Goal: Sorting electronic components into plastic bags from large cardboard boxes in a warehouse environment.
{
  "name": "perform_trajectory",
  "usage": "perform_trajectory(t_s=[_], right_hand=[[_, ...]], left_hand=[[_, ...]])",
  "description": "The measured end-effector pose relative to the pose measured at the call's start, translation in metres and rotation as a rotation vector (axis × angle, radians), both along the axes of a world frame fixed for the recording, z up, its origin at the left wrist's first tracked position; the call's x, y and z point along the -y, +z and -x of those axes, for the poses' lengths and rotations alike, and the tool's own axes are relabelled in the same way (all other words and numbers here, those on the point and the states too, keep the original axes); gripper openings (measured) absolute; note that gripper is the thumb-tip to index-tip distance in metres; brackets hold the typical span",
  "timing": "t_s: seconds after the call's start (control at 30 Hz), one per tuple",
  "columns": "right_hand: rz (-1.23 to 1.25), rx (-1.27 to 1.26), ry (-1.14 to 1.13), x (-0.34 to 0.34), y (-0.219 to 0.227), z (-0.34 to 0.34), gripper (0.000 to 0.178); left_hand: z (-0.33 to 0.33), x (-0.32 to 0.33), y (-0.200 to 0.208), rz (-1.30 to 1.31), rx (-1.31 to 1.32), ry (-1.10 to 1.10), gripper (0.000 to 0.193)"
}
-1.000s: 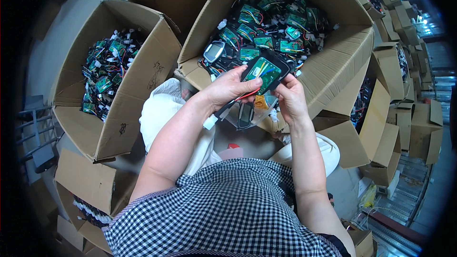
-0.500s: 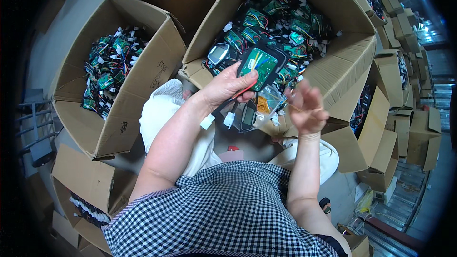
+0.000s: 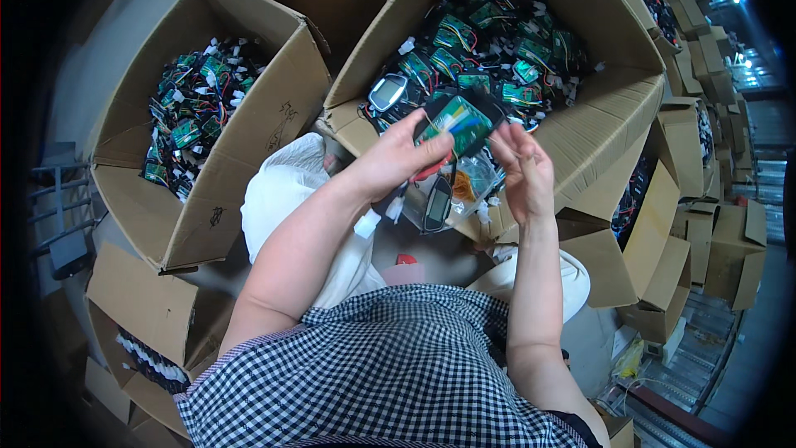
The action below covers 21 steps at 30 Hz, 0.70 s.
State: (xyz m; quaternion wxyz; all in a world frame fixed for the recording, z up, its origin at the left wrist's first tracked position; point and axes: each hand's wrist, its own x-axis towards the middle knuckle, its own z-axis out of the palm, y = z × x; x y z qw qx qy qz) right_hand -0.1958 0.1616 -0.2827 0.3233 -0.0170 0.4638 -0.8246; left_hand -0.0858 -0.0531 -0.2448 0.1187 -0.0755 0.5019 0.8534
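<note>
My left hand (image 3: 396, 158) is closed on a black display unit turned so its green circuit board (image 3: 464, 126) faces up, thumb on the board's near edge. Coloured wires cross the board, and a white connector (image 3: 366, 224) hangs below my wrist. At the unit's right edge is my right hand (image 3: 531, 182), its fingers bent in toward the thumb; whatever they pinch is too small or blurred to make out. Beneath both hands sits a clear plastic container (image 3: 485, 176) with orange rubber bands (image 3: 462, 187). Another display unit (image 3: 437, 202), screen up, lies beside the bands.
Ahead stands a large carton (image 3: 609, 129) heaped with wired circuit boards (image 3: 497, 33) and a grey-framed display (image 3: 387, 93). A second carton (image 3: 240, 166) of boards is at left. Open cartons (image 3: 634, 232) line the right, near metal rollers (image 3: 692, 357). Another carton (image 3: 141, 303) sits lower left.
My right hand has moved up and left to the unit's edge, its spread fingers now bent inward. The unit in my left hand has shifted slightly right and tilted.
</note>
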Motion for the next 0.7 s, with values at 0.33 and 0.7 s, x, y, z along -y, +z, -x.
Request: perform_trajectory(t_s=[0.33,0.7], right_hand=[[-0.56,-1.234,0.46,0.034,0.046,-0.003,0.073],[-0.271,-0.52,-0.026,0.029,0.055,0.008,0.026]], left_hand=[[-0.004,0.024,-0.01,0.429,-0.054,-0.274,0.04],[-0.009,0.047,0.008,0.391,0.064,0.119,0.035]])
